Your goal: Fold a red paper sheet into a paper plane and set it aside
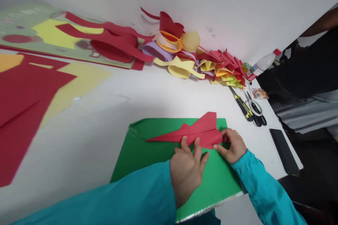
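A folded red paper plane (pixel 198 132) lies on a green sheet (pixel 148 151) near the table's front edge. My left hand (pixel 187 168) rests on the green sheet with its fingers stretched flat, pressing the plane's lower edge. At the plane's right end, my right hand (pixel 232 146) pinches the red paper between thumb and fingers. Both arms wear teal sleeves.
Large red and yellow paper sheets (pixel 29 91) lie at the left. A heap of curled and folded coloured paper (pixel 185 56) sits against the wall. A utility knife (pixel 243 105), scissors (pixel 256 110), a bottle (pixel 261 65) and a black phone (pixel 283 151) lie at the right edge.
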`<state>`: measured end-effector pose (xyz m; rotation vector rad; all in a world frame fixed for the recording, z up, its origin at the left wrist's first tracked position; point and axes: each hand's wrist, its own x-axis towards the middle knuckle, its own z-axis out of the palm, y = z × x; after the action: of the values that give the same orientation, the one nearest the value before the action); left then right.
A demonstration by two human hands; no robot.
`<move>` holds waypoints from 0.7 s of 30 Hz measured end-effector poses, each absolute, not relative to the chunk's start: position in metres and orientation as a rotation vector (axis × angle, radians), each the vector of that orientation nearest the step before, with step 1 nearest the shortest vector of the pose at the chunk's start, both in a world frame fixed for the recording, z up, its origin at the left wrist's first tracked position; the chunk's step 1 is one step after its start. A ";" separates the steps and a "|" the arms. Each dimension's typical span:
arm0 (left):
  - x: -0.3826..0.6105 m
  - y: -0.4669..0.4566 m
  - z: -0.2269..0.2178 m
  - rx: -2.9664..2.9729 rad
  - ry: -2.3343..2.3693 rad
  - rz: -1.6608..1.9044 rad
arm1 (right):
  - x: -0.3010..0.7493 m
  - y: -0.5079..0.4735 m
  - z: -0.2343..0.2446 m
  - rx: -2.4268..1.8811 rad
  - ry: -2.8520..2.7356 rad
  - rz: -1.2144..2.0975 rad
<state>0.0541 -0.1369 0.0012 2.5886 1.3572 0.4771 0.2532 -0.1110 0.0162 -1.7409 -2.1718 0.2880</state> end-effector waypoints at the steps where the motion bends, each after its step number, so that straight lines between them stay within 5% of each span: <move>1: 0.055 -0.137 0.002 2.567 1.427 0.459 | 0.252 -0.111 0.017 -1.752 -2.151 0.288; 13: 0.047 -0.137 0.018 2.692 1.457 0.436 | 0.262 -0.113 0.004 -1.684 -2.051 0.240; 21: -0.018 -0.102 0.040 2.895 1.092 0.532 | 0.242 -0.111 0.047 -1.370 -2.167 -0.026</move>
<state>-0.0179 -0.1017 0.0405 2.8955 1.0924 0.5319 0.2419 -0.1115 0.0468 -1.3700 -2.1673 -0.0255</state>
